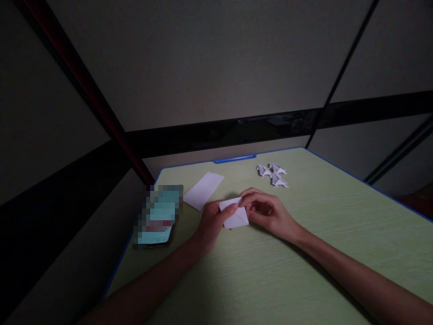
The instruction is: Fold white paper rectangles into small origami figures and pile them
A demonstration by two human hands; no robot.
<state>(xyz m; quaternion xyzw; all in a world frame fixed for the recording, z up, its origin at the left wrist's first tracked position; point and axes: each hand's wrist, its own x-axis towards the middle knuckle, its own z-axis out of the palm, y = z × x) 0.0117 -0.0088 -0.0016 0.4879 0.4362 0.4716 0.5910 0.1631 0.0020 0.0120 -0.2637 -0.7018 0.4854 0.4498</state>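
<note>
A small folded white paper [236, 218] with crease lines is held above the table, near the middle of the view. My left hand [212, 222] grips its left side, the thumb lying across its face and the fingers underneath. At the paper's upper right edge, my right hand [267, 211] is closed, its fingers bent and their tips against the paper. Behind the left hand lies a flat white sheet [204, 190]. Farther back on the right sit several folded white paper figures [276, 174], close together.
The light green table [321, 203] has a blue edge and a blue strip [236, 159] at the back. A phone [158, 216] with a lit, blurred screen lies at the left edge. Dark-banded panels [219, 67] stand behind the table.
</note>
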